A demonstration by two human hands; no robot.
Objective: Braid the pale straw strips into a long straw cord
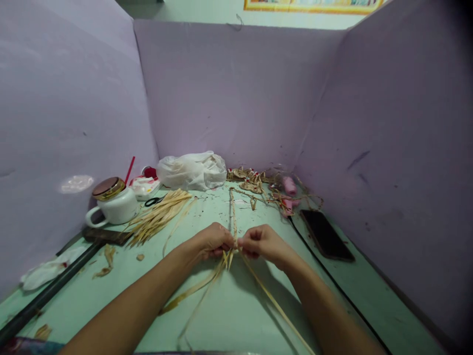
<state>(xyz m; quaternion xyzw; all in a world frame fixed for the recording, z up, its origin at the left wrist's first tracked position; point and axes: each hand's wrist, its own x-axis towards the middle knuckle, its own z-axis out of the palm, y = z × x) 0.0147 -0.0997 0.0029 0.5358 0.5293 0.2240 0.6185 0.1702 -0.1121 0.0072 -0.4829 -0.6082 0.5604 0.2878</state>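
My left hand (210,241) and my right hand (260,242) meet over the middle of the pale green table (236,315), both pinched on a thin plaited straw braid (233,212) that runs away from me across the table. Loose straw strips (266,296) trail from the pinch back toward me, to the left and right. The fingers of both hands are closed round the strands where the braid ends.
A bundle of straw strips (158,217) lies left, beside a white lidded mug (114,202), scissors (153,201) and a white plastic bag (192,170). Finished straw pieces (251,180) and pink items (289,186) sit at the back. A black phone (325,234) lies right. Purple partition walls (236,93) enclose the table.
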